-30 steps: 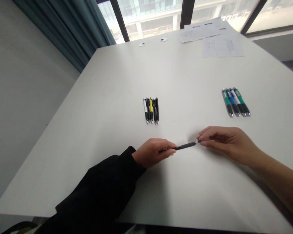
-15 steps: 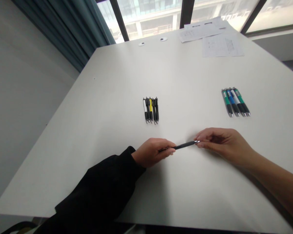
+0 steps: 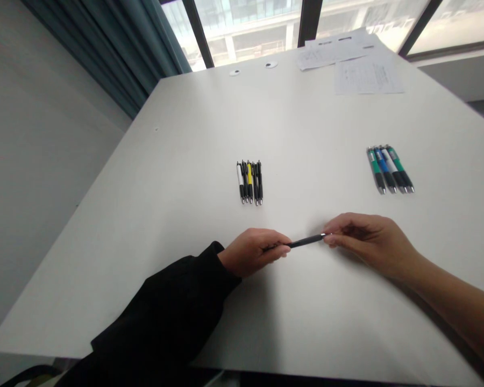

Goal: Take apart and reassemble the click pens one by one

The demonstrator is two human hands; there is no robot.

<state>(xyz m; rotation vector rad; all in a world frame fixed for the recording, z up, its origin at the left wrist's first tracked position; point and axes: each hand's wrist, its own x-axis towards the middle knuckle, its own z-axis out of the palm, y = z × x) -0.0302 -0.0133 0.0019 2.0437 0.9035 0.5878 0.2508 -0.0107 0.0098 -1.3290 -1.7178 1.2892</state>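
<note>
A black pen is held nearly level above the white table, its silver tip pointing right. My left hand, in a black sleeve, is closed around the pen's rear part and hides it. At the other end, the thumb and fingers of my right hand are pinched on the silver tip. Beyond my left hand lies a row of pens: one white, one yellow and several black. To the right, farther from my right hand, another row of pens has green, blue and white barrels.
Sheets of paper lie at the table's far right, by the window. Two small white oval pieces with dark spots sit along the far edge of the white table. A blue curtain hangs at the left.
The fingers of my right hand have shifted slightly and cover more of the pen's silver tip. My left hand and both pen rows stay where they were.
</note>
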